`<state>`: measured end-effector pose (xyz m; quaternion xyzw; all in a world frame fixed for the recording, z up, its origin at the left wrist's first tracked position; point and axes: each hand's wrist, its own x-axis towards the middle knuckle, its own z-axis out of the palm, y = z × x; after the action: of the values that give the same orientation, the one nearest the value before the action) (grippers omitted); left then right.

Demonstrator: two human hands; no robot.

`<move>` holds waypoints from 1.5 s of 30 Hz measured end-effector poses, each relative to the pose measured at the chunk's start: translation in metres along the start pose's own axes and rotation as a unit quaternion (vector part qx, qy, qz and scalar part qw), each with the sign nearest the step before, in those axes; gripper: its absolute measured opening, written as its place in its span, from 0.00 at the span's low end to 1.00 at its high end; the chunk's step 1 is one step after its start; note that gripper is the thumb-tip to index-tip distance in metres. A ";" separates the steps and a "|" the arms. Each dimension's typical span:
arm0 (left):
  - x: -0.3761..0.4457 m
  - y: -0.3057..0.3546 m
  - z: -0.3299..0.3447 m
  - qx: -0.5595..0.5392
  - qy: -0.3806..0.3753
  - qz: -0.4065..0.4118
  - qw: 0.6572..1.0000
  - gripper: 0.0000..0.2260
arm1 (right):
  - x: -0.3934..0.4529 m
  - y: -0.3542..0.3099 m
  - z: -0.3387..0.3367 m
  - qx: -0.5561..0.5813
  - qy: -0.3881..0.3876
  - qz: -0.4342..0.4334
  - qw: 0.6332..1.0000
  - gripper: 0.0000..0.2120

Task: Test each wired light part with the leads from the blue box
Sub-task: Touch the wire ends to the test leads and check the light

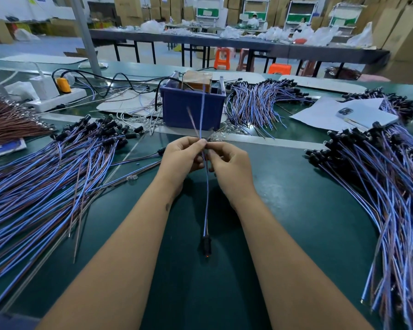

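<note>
Green bench point(284, 186), blue box point(192, 110) with leads point(202, 115) inside, both hands point(206, 160) pinching them.

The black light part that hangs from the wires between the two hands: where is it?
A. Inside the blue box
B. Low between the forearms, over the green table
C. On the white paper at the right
B: the black light part hangs low between the forearms, below both hands, over the green table.

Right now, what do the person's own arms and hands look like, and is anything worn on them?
The left hand and right hand are bare: no gloves, rings, watch or bracelets. Both forearms are uncovered, with no sleeves in view.
</note>
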<state>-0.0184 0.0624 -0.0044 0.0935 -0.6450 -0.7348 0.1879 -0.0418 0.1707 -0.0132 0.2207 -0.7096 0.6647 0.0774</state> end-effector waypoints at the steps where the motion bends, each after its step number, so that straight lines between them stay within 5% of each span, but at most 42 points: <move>1: 0.000 0.001 -0.001 -0.036 0.011 -0.005 0.999 0.06 | 0.000 0.001 0.000 -0.016 -0.007 0.001 1.000 0.12; 5: 0.004 0.003 -0.008 -0.134 0.059 -0.010 0.989 0.08 | -0.004 0.000 0.001 -0.030 -0.107 -0.019 0.994 0.25; 9: 0.004 -0.003 -0.015 -0.160 0.091 -0.006 0.983 0.08 | -0.005 -0.001 -0.001 0.097 -0.101 0.009 0.990 0.13; 14: -0.005 -0.013 -0.008 0.093 0.064 0.117 0.987 0.09 | -0.003 0.005 -0.010 0.140 0.036 0.094 0.985 0.10; 18: -0.023 -0.015 0.008 0.289 -0.017 0.229 0.929 0.09 | -0.004 0.004 -0.015 0.182 0.136 0.145 0.963 0.14; 22: -0.049 -0.009 0.032 0.381 -0.131 0.318 0.858 0.04 | -0.005 -0.012 -0.045 0.218 0.134 0.175 0.951 0.15; 28: -0.082 0.001 0.110 0.350 -0.224 0.341 0.843 0.08 | 0.016 -0.044 -0.155 -0.019 0.132 0.136 0.982 0.15; 33: -0.108 -0.009 0.172 0.326 -0.318 0.276 0.847 0.15 | 0.005 -0.045 -0.245 -0.435 0.117 0.160 0.878 0.10; 37: -0.116 -0.020 0.186 0.346 -0.386 0.262 0.814 0.12 | -0.015 -0.037 -0.282 -0.526 0.099 0.233 0.812 0.16; 41: -0.104 -0.019 0.171 0.336 -0.355 0.233 0.841 0.11 | -0.018 -0.033 -0.270 -0.598 0.127 0.206 0.764 0.19; 45: -0.080 -0.015 0.130 0.331 -0.279 0.180 0.883 0.11 | -0.010 -0.033 -0.213 -0.594 0.150 0.102 0.784 0.19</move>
<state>0.0027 0.2144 -0.0076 -0.1761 -0.8823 -0.4276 0.0875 -0.0582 0.3803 0.0349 -0.0451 -0.9617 0.1405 0.2309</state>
